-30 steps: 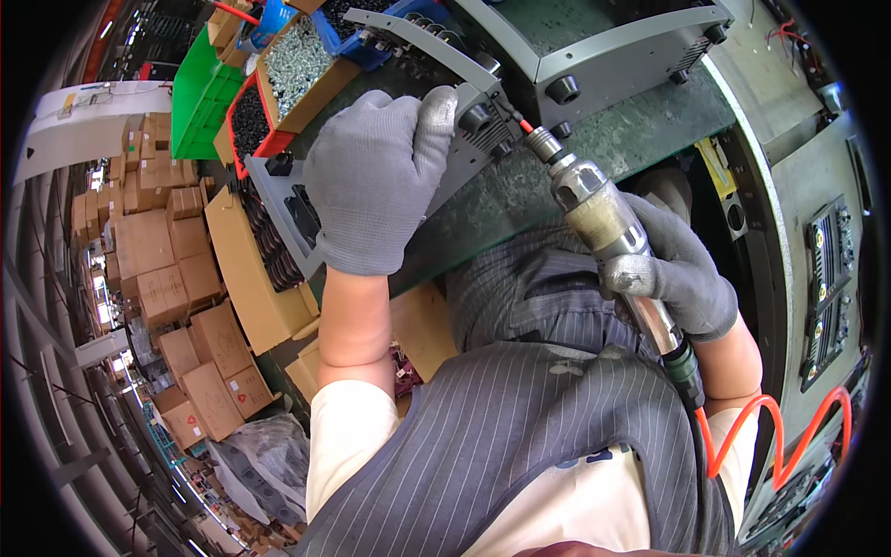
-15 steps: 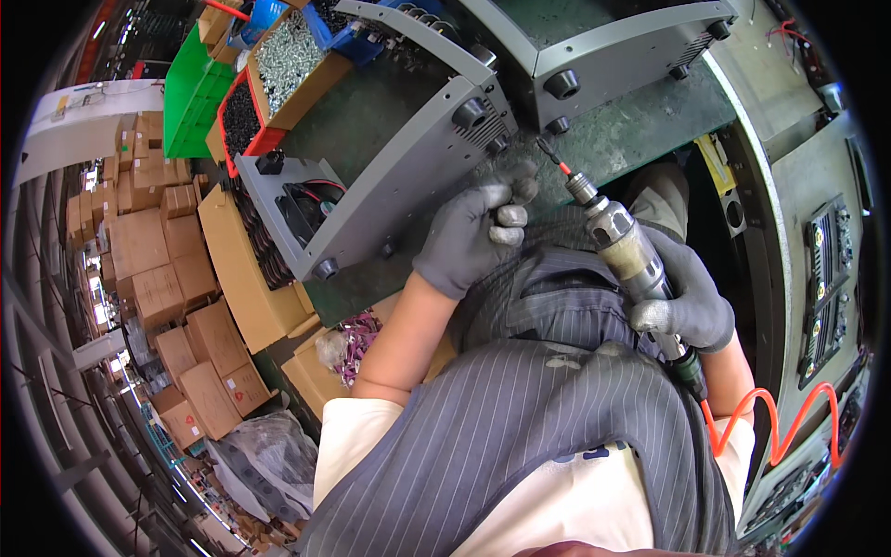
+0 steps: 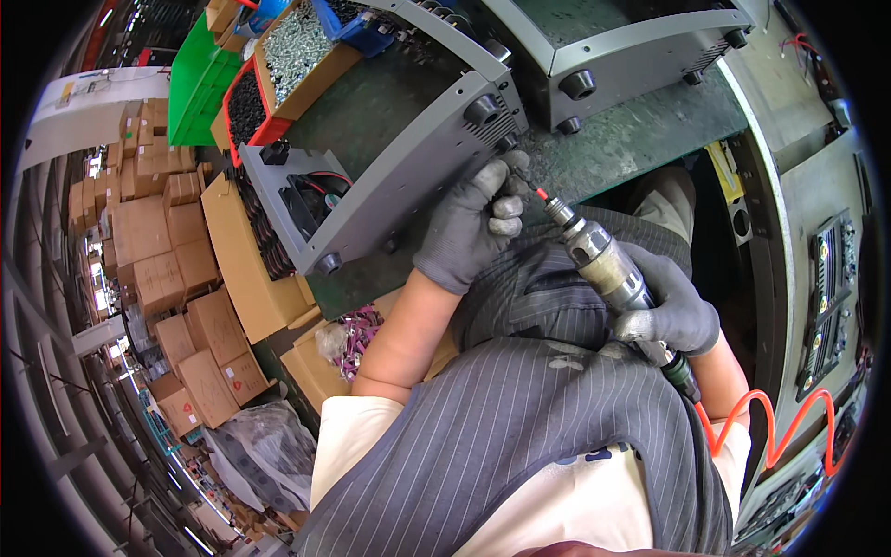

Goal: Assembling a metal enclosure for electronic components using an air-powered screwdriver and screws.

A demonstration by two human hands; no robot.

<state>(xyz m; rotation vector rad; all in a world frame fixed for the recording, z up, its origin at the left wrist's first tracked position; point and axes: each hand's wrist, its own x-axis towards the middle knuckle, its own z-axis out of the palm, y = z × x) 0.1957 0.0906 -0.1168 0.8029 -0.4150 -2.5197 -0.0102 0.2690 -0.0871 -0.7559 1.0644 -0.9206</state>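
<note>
My right hand, in a dark grey glove, wraps round a silver pneumatic screwdriver, whose bit points up and left. My left hand, gloved too, is closed with thumb and fingers pinched at the bit's tip. Whatever may be between those fingers is too small to make out. Just beyond my left hand, a grey metal case with black round feet lies on the dark green bench. A black fan with red wires sits at its left end.
A second grey case stands at the far right. Boxes of silver screws and a red bin of black screws are at the far left, beside a green bin. An orange coiled hose trails from the screwdriver. Cardboard boxes are stacked left.
My right hand has brought the screwdriver left, so its bit now meets my left hand's fingertips. My left hand stays near the case's edge. The whole view has shifted slightly.
</note>
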